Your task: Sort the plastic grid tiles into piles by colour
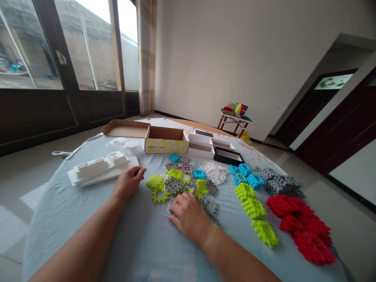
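Note:
My left hand is held above the cloth between a white moulded tray and the mixed pile. Its fingers are curled together, and nothing shows in them. Fingers bent, my right hand lies at the near edge of the pile. A white lattice-like interlocking panel shows at its fingers and thumb, partly covered by them. Around it are loose interlocking plastic panels: lime-green ones, grey ones, a blue one and white window-like ones.
Sorted stacks stand to the right: blue, lime green, grey and red. Behind the pile are an open cardboard box, white box trays and a black tray. A pale blue cloth covers the round table.

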Tool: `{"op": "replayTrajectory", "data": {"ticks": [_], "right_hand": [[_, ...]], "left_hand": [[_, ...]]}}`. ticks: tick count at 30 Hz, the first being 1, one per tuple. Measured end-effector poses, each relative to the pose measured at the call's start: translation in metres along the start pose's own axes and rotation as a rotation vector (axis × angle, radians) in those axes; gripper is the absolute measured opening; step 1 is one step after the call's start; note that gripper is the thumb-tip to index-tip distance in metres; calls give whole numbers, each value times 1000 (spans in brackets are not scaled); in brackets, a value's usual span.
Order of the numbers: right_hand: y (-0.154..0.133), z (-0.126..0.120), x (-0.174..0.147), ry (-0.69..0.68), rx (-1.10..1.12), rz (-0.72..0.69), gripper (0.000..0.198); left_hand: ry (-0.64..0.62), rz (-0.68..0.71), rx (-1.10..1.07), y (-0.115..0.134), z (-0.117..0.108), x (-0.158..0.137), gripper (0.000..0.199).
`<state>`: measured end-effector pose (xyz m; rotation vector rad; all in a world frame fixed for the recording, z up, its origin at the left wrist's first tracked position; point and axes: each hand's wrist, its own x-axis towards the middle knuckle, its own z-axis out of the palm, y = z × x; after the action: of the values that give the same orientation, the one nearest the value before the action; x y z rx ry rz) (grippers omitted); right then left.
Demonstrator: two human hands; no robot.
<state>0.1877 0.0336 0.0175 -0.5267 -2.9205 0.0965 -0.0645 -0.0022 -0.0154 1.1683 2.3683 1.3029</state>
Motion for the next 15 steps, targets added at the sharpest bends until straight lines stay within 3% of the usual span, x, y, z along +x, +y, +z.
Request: {"op": "replayTrajectory", "data": {"ticks": [8, 12, 15], "right_hand": [[8, -3, -13, 1, -70, -63, 12], [11, 1, -14, 114, -47, -54, 13], [17, -5, -15, 231, 44, 38, 11]], "left_hand": [[56, -46, -50, 3, 0, -4, 42], [72, -49, -73, 3, 1, -4, 42], [90, -33, -93, 7, 2, -5, 42]]}}
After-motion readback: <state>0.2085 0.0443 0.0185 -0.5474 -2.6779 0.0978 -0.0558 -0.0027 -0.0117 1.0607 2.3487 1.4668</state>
